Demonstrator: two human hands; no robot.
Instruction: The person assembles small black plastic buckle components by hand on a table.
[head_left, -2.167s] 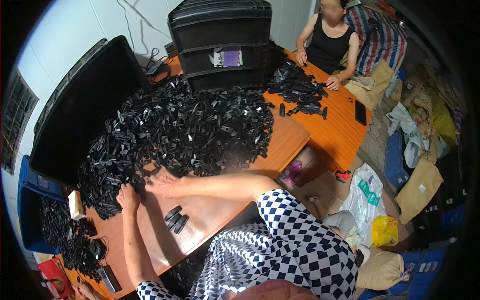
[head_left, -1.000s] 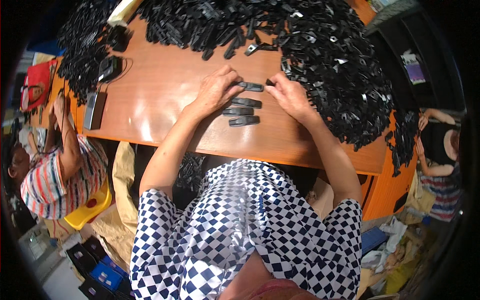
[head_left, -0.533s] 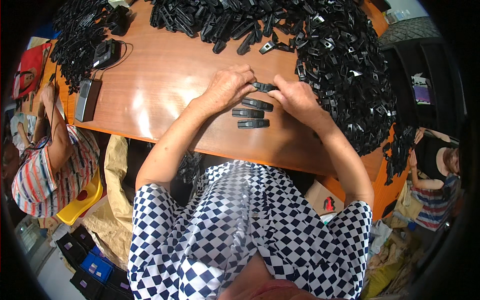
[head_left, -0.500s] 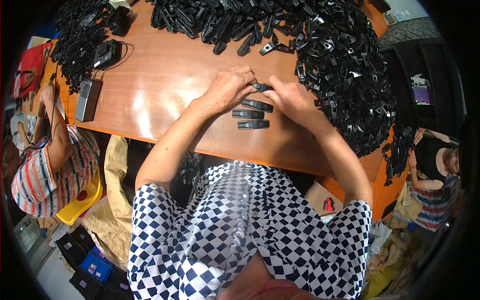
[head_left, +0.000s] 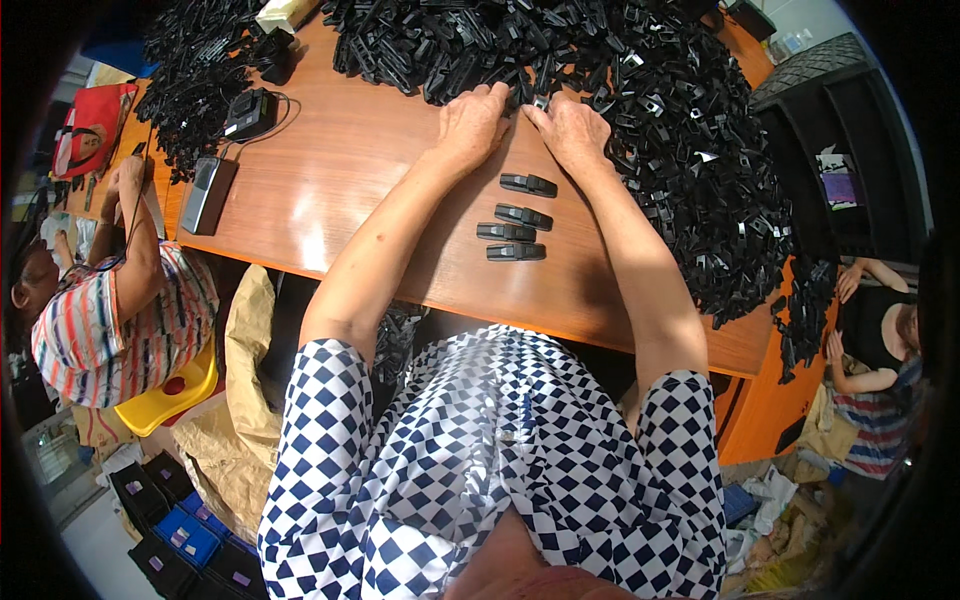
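Observation:
Both my arms reach across the wooden table (head_left: 350, 180) to the far heap of black plastic parts (head_left: 430, 50). My left hand (head_left: 472, 128) is at the heap's near edge, its fingertips closed on a dark elongated part that is mostly hidden. Close beside it, my right hand (head_left: 572, 130) has thumb and finger pinched at a small black part with a silver piece (head_left: 541, 102). Nearer to me, several black clip-like pieces lie crosswise in a short column, the farthest piece (head_left: 528, 185) set apart from the nearest piece (head_left: 516, 252) and the others.
A large heap of small black and silver parts (head_left: 690, 200) covers the table's right side. At left stand a grey box-shaped device (head_left: 208, 195) and a black corded device (head_left: 250, 114). One person (head_left: 130, 290) sits at left, another (head_left: 870, 330) at right. Brown paper (head_left: 250, 350) hangs below the table edge.
Both hands have moved away from me to the far heap. The black piece they held together now lies on the table beyond the other clip-like pieces.

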